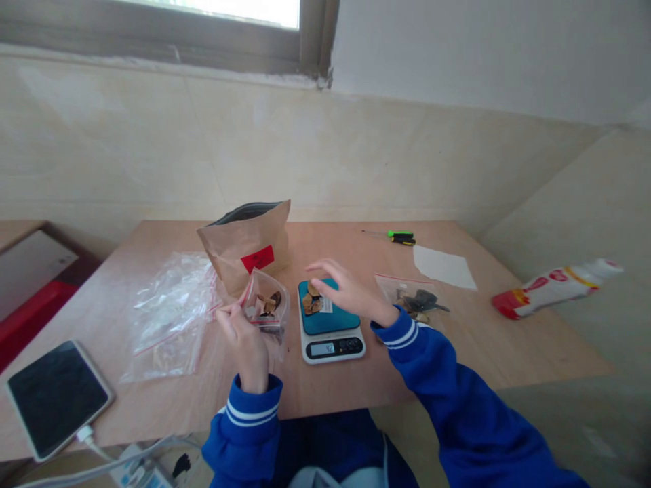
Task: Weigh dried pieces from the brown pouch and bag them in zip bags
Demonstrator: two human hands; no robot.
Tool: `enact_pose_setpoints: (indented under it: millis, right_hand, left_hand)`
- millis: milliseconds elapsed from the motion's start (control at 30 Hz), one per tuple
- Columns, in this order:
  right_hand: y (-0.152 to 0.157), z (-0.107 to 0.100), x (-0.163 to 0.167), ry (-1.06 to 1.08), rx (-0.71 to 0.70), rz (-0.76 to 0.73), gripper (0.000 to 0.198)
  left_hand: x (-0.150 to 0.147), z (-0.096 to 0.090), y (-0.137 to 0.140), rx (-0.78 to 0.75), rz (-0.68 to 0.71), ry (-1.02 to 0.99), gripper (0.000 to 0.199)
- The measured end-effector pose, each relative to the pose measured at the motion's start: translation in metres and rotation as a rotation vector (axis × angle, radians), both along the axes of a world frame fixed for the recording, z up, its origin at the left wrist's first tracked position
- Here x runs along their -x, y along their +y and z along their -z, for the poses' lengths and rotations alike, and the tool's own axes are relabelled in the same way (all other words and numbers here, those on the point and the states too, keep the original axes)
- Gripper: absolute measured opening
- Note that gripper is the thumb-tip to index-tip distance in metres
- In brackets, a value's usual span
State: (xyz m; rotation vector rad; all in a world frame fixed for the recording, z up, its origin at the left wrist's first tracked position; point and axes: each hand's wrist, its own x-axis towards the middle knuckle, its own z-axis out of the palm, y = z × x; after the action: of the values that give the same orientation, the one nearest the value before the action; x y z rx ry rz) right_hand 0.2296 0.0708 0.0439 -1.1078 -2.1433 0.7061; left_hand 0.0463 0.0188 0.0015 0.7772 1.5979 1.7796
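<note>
**Weighing dried pieces on a small scale**

Weighing is judged to be the step in hand. A small clear bag (265, 306) with a red zip edge is gripped at its mouth by the left hand (245, 339), held just above the wooden table (458, 339), left of the scale (330, 324). Brown and dark dried pieces are seen inside it. The right hand (346, 291) is held loose over the scale's teal platform, fingers spread and nothing clearly pinched; a few tan pieces (312, 301) lie on the platform beneath it. The next move is judged to call for a light pinch, since the pieces look brittle and irregular. Behind stands a matte brown paper pouch (249, 247) with a red label; crinkled glossy empty bags (170, 312) lie at the left, and a filled bag (414, 298) at the right.
</note>
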Motion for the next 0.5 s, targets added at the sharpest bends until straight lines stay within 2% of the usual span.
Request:
enact_pose_setpoints:
  millis: [100, 167, 267, 367, 500]
  right_hand:
    - [0.003, 0.03, -0.008, -0.327, -0.003, -0.073, 0.054]
    - [0.004, 0.045, -0.007, -0.409, -0.011, -0.1, 0.059]
    - [0.008, 0.057, -0.006, -0.392, -0.052, -0.123, 0.042]
    - [0.012, 0.059, -0.01, -0.351, -0.092, -0.155, 0.021]
    - [0.013, 0.057, -0.018, -0.306, -0.153, -0.133, 0.02]
  left_hand:
    - [0.002, -0.006, 0.0, 0.08, -0.075, -0.017, 0.018]
    - [0.001, -0.008, -0.001, 0.075, -0.065, -0.029, 0.018]
    - [0.0, -0.01, -0.003, 0.061, -0.033, -0.054, 0.017]
    - [0.0, -0.012, -0.005, 0.065, -0.019, -0.08, 0.015]
    - [-0.002, -0.018, -0.007, 0.055, -0.013, -0.081, 0.016]
